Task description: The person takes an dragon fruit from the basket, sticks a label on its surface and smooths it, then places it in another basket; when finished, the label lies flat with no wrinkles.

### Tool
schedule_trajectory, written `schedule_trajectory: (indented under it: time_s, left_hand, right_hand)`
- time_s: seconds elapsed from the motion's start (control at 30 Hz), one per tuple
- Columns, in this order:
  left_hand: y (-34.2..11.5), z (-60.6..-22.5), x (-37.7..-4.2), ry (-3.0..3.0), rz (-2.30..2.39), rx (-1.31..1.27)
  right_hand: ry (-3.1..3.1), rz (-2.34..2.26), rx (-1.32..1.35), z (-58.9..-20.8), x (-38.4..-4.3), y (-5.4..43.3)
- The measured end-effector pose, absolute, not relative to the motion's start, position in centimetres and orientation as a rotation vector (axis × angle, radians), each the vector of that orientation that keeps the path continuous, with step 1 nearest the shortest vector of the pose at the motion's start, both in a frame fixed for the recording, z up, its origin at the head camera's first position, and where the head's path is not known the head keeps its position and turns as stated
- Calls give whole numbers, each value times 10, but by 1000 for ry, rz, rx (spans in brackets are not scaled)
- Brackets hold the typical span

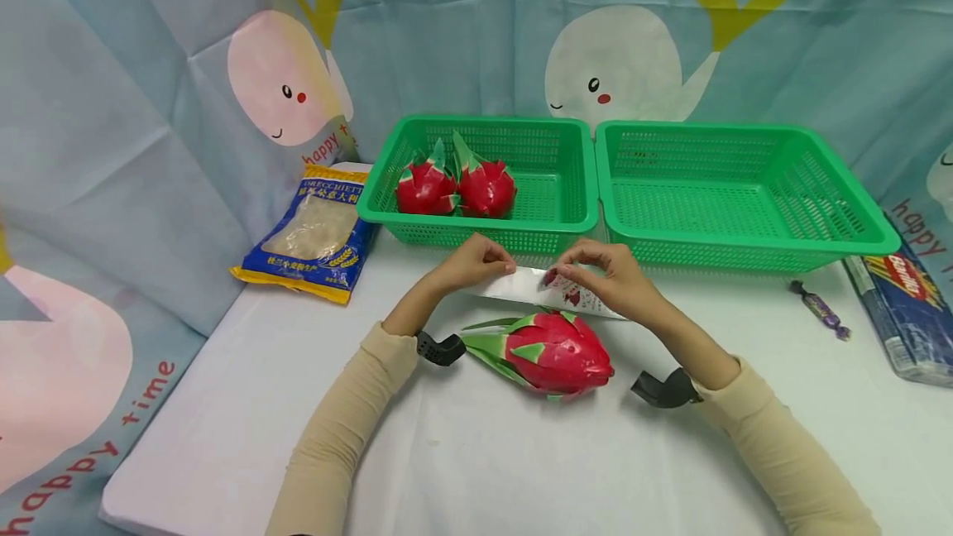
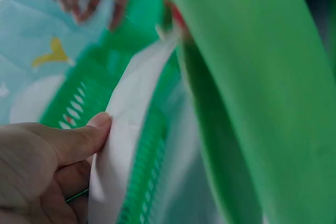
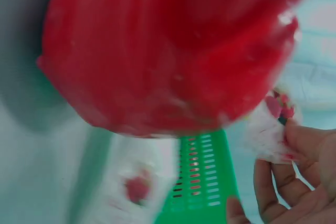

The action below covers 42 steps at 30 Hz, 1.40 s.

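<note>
A thin white label strip (image 1: pixel 510 285) printed with dragon fruit pictures stretches between the hands, above the table. My left hand (image 1: pixel 472 263) pinches its left end between thumb and fingers. At the other end my right hand (image 1: pixel 618 279) pinches a whitish label (image 3: pixel 268 129) bearing a red fruit picture; whether it is still joined to the strip I cannot tell. Just nearer than the strip, a red dragon fruit (image 1: pixel 562 351) with green leafy tips lies on its side. It fills much of both wrist views.
Two green baskets stand behind the hands; the left basket (image 1: pixel 476 227) holds two dragon fruits (image 1: pixel 487 187), the right basket (image 1: pixel 744 251) none. A blue and yellow pasta bag (image 1: pixel 308 234) lies left. At right are a purple wrapped candy (image 1: pixel 821 310) and a blue Barilla package (image 1: pixel 912 313).
</note>
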State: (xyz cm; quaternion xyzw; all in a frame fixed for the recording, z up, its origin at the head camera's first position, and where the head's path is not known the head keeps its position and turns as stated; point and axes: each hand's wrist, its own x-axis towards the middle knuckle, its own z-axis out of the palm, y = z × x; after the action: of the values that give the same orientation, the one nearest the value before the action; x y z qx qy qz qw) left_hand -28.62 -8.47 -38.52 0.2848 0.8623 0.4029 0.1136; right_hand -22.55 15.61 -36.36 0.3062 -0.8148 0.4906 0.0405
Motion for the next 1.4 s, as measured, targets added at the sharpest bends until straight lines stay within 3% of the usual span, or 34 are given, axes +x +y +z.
schedule_trajectory:
  time_s: [0.23, 0.43, 0.77, 0.93, 1.13, 1.4]
  left_hand:
    - [-91, -404, -294, 2774, 806, 891]
    - [-86, -389, -279, 2955, 693, 899]
    - [-50, -322, -220, 2749, 1352, 987]
    - [-48, -328, -214, 2676, 1477, 878]
    - [-51, -341, -208, 2560, 1728, 749]
    - [-40, -357, -171, 2577, 1780, 772]
  right_hand:
    - [-2661, 1637, 779, -356, -224, 163]
    - [-2751, 1635, 689, -350, -223, 167]
    - [-2692, 1657, 811, -334, -212, 167]
    - [-2653, 1698, 787, -336, -204, 164]
    - [-2652, 1737, 524, -341, -196, 172]
    - [-2688, 1926, 427, -355, -177, 186]
